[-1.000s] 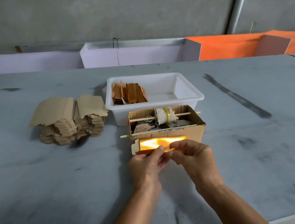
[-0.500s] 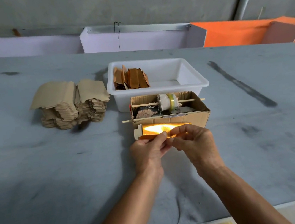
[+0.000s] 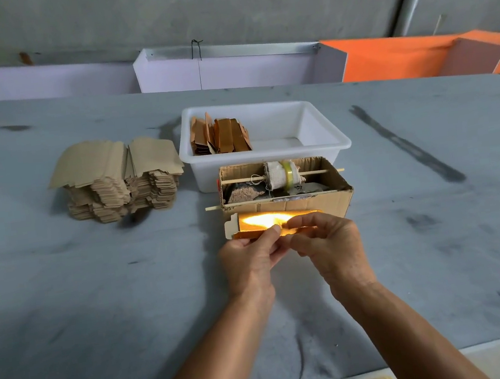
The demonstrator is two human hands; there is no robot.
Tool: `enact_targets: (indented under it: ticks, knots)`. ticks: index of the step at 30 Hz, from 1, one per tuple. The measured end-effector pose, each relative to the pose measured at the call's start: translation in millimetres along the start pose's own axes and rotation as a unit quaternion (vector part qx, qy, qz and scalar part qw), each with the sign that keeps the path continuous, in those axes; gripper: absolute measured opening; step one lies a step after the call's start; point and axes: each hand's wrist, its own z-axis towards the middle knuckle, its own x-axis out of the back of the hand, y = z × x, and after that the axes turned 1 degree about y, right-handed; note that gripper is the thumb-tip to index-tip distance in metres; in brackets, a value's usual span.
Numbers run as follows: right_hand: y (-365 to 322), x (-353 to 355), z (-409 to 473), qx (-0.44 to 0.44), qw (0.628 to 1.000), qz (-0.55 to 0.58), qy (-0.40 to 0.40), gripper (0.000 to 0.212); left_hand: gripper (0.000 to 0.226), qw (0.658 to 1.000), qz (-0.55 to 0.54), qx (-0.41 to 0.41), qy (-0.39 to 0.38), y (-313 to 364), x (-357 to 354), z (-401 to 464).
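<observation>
Fingers of left hand and right hand are kept pinched on the gold carton, unmoved since before, just beside the cardboard box

Forearms stretched forward, left hand and right hand side by side, fingers pinching.

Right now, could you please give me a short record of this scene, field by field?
In hand: shiny gold carton, pinched by left hand and right hand
Just behind: open cardboard box with a roll on a stick
Further back: white tub, brown folded pieces at its left end
Left: stack of flat brown cardboard
Surface: grey table
</observation>
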Motion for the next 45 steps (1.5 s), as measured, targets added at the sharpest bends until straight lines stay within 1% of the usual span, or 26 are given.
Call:
enact_targets:
  ticks: [14,26,39,45]
  knots:
    - [-0.6,-1.6,1.4,-0.007,1.0,-0.005,-0.012,0.013,0.005,1.0,0.017,0.0,0.008,-1.8,0.0,1.7]
    - [-0.5,-3.7,2.2,-0.003,1.0,-0.027,-0.004,0.015,0.004,1.0,0.025,0.003,0.015,-2.1,0.7,1.2]
    - [-2.3,-5.6,4.1,-0.013,0.999,-0.049,-0.002,0.018,0.012,1.0,0.02,0.0,0.004,0.8,-0.1,-1.2]
    - [-4.3,-5.7,4.1,-0.021,0.998,-0.052,-0.001,0.02,0.007,1.0,0.014,0.013,-0.008,2.4,1.0,-0.1]
